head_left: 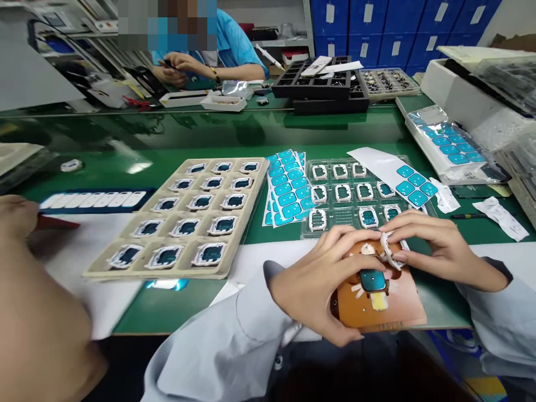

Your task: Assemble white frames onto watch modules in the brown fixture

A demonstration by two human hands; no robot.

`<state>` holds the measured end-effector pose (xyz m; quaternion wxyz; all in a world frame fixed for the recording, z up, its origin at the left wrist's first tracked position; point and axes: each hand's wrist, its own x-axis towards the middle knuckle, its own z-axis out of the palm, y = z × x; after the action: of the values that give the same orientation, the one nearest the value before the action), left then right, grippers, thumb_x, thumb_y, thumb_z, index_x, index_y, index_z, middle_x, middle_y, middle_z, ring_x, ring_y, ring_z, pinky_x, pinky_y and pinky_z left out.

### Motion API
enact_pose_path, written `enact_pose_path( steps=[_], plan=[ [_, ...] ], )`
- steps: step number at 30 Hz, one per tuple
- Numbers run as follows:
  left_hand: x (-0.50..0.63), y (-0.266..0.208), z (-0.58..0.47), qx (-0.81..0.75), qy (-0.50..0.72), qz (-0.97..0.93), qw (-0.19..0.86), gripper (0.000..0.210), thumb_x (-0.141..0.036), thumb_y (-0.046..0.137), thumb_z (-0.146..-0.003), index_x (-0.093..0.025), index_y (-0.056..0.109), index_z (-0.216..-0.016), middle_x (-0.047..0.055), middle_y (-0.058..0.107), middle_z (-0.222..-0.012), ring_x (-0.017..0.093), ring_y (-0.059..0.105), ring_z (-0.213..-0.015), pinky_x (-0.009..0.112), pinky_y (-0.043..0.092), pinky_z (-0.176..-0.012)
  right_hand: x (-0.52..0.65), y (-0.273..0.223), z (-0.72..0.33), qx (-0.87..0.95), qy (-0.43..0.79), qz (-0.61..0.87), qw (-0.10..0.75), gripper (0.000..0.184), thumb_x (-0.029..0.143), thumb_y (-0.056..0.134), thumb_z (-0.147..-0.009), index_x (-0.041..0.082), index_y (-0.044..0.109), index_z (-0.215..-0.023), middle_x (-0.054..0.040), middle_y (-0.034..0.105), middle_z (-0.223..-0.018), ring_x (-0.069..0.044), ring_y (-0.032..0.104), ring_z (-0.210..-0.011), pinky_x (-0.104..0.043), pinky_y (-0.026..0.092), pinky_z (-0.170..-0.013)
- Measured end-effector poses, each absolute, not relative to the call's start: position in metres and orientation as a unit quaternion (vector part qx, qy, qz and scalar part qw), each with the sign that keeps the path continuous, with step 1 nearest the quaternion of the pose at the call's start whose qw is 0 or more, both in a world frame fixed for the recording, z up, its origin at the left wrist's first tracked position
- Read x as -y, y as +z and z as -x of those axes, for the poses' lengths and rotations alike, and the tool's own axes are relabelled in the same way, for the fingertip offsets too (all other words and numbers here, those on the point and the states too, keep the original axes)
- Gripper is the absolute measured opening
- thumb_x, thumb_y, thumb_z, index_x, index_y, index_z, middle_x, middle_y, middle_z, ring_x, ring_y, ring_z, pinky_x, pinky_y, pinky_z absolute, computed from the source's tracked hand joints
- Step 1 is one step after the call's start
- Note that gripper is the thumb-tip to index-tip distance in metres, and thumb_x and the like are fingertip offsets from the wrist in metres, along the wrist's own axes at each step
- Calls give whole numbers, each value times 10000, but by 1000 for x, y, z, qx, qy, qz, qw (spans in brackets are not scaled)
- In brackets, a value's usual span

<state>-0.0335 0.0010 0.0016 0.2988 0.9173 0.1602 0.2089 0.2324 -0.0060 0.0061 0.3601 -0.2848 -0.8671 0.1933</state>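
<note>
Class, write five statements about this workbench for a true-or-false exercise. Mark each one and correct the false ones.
1. The right hand holds a white frame over the orange board. True.
2. The left hand is inside the beige tray. False: it is at the orange board.
3. The beige tray has five rows of three compartments. True.
4. The blue sticker sheets lie left of the beige tray. False: they lie to its right, between it and the clear tray.
5. A dark pen lies near crumpled white paper. True.
</note>
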Motion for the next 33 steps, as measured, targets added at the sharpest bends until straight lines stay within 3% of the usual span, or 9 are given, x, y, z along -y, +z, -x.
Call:
enact_pose_path(
  steps=[5,7,15,18,23,28,33],
  plan=[
    [-5,-5,31,-142,272,-901,308,844,-450,841,-540,-260,474,-1276,134,437,-1464,351,437,-1301,530,357,-1117,12,13,-242,872,219,300,319,313,298,688,-915,226,600,-1207,-117,615,-1299,-251,582,-1209,-403,516,-997],
    [-6,-8,31,-140,289,-896,309,892,-463,854,-554,-264,447,-1323,135,441,-1456,344,451,-1306,510,366,-1119,12,15,-247,880,222,297,298,293,285,675,-919,237,613,-1201,-104,606,-1314,-241,588,-1201,-381,518,-992],
    [-6,-12,26,-165,299,-876,341,942,-599,854,-606,-253,455,-1386,162,421,-1468,351,423,-1367,511,400,-1131,12,11,-249,865,223,324,313,389,329,759,-867,282,624,-1229,-46,679,-1178,-237,625,-1091,-375,501,-931],
    [-3,-9,25,-191,327,-865,328,892,-609,851,-613,-243,503,-1348,154,491,-1411,333,474,-1315,497,417,-1109,24,7,-236,847,210,355,335,414,362,767,-855,283,615,-1232,-52,691,-1150,-262,605,-1059,-418,491,-895],
    [0,-8,22,-249,370,-854,269,704,-539,859,-654,-221,606,-1228,103,621,-1257,281,546,-1198,453,423,-1065,37,2,-222,839,216,367,340,316,348,730,-887,298,629,-1182,-49,702,-1088,-259,588,-1004,-430,478,-852],
    [2,-9,19,-270,360,-856,256,645,-521,860,-661,-243,637,-1199,87,642,-1225,276,553,-1162,460,431,-1037,33,3,-228,841,208,378,325,264,353,743,-870,300,655,-1113,-37,640,-1256,-271,531,-1110,-447,445,-910],
    [6,-10,17,-290,363,-852,240,642,-527,867,-645,-241,650,-1176,83,651,-1181,264,566,-1111,450,452,-1004,33,2,-226,844,180,371,343,203,345,762,-854,286,676,-1028,-36,690,-1146,-260,541,-998,-439,449,-853]
  ],
)
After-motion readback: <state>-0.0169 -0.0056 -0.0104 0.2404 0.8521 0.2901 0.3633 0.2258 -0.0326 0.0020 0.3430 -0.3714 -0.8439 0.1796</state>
